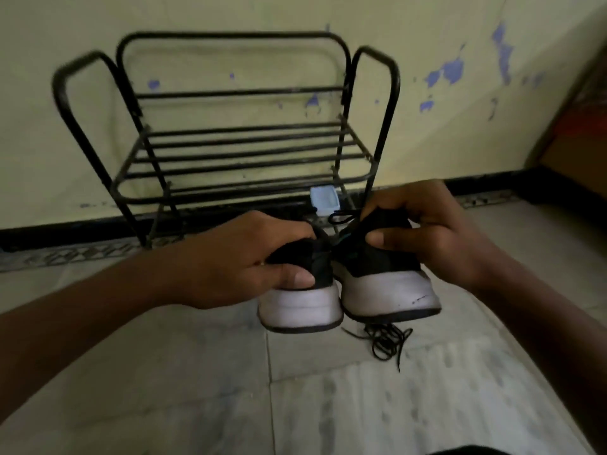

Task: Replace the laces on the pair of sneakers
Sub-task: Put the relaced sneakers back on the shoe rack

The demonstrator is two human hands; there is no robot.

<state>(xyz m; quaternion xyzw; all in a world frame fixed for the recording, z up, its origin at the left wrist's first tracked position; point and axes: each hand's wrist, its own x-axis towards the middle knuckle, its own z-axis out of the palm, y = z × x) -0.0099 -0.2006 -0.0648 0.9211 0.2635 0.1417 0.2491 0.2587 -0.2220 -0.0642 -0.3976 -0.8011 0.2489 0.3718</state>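
Note:
I hold two black sneakers with white soles, heels toward me, above the tiled floor. My left hand [243, 257] grips the collar of the left sneaker [300, 307]. The right sneaker [389, 290] is gripped at its collar by my right hand [427, 231], thumb pressed on the black heel. A loop of black lace [341, 217] sticks out above the right sneaker. On the floor just below the right sneaker lies a loose black lace [389, 341] in a tangle.
A black metal shoe rack [243, 152] stands against the peeling yellow wall right behind the sneakers. A small pale blue box [324, 198] sits under the rack. A dark skirting runs along the wall base. A brown edge [578, 133] shows at far right.

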